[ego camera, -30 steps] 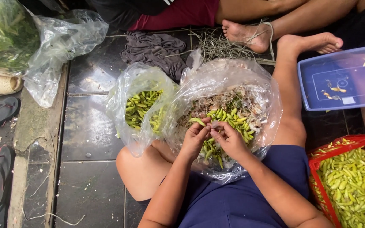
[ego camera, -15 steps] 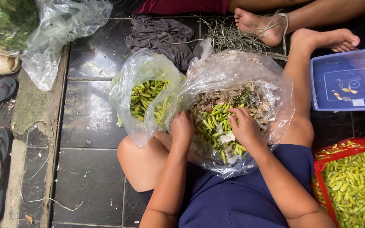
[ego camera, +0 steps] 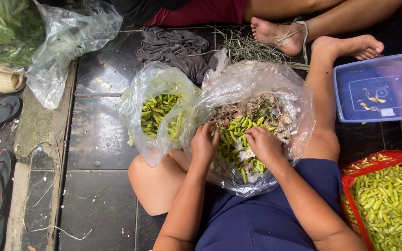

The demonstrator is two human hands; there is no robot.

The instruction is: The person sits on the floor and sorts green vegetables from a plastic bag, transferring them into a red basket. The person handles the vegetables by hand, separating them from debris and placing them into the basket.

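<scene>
We're mid-sort: left hand [ego camera: 204, 142] & right hand [ego camera: 263, 145] curled down in lap bag [ego camera: 275, 83] on green chilies [ego camera: 231, 135]; grip unclear. Next: prob. pinch one out.

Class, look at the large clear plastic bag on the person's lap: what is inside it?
The large clear bag holds green chillies and pale husk scraps. Both hands, left and right, cover part; deeper layers are hidden.
</scene>
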